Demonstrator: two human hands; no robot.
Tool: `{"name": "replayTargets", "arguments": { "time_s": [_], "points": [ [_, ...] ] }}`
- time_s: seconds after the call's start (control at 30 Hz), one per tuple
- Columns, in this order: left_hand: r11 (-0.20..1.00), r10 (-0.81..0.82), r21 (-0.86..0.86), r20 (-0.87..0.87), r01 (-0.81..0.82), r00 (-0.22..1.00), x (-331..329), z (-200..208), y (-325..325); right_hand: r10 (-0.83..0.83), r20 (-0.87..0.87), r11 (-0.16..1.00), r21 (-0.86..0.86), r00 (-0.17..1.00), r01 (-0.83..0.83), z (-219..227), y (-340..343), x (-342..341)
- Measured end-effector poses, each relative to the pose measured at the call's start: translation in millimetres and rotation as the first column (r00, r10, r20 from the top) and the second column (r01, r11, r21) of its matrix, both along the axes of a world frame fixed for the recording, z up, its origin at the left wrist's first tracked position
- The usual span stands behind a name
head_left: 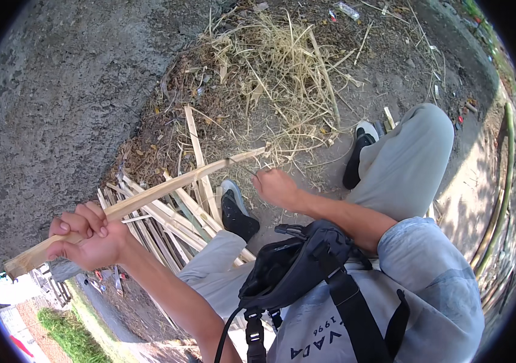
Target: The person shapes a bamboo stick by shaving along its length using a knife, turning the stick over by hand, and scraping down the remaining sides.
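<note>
A long pale split-wood strip [173,185], likely bamboo, slants from the lower left up to the middle. Its thick lower end is wrapped by the fingers of my left hand [91,236]. Beside the strip's far, thinner end, my right hand [278,189] is closed around a thin dark blade [247,169], probably a knife. That blade reaches to the strip and appears to touch it; its handle is hidden in my fist. Under the strip lies a pile of split strips [170,219], between my left leg and the wall.
A heap of curly shavings [282,66] covers the ground ahead. Rough grey concrete [76,91] rises on the left. My shoes [236,212] stand on dirt near the strips. Long green poles [503,187] lie at the right. A black bag [300,266] hangs at my chest.
</note>
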State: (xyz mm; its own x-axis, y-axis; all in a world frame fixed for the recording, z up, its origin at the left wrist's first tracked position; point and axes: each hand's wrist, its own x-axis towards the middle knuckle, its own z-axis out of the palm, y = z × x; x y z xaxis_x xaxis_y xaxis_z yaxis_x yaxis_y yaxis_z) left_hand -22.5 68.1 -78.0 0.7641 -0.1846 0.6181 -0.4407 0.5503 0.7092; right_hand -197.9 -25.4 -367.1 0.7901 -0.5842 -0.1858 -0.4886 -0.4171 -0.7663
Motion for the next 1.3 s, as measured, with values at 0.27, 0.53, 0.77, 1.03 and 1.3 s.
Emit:
{"name": "replayTargets", "arguments": {
  "time_s": [0.27, 0.53, 0.77, 1.03, 1.3],
  "points": [
    [0.995, -0.100, -0.025, 0.003, 0.100, 0.995, -9, -2, -10, -0.043, -0.191, 0.995, -0.093, 0.981, 0.026, -107, -14, -44],
    [0.999, 0.038, 0.021, 0.027, -0.038, 0.999, -11, 4, -11, -0.046, 0.066, 0.999, -0.023, 0.997, 0.048, -11, 14, -1],
    [0.998, -0.066, 0.023, 0.045, 0.065, 0.997, -18, 5, -27, 0.078, -0.215, 0.996, 0.048, 0.974, -0.070, -94, -14, -23],
    [0.999, 0.028, 0.041, 0.050, -0.030, 0.998, -9, 5, -19, -0.097, -0.008, 0.995, -0.008, 0.995, 0.097, -41, 3, -14],
    [0.998, 0.049, 0.034, 0.026, -0.050, 0.998, -15, 5, -22, 0.038, -0.260, 0.999, -0.005, 0.965, -0.041, -78, -11, -20]
  ]
}}
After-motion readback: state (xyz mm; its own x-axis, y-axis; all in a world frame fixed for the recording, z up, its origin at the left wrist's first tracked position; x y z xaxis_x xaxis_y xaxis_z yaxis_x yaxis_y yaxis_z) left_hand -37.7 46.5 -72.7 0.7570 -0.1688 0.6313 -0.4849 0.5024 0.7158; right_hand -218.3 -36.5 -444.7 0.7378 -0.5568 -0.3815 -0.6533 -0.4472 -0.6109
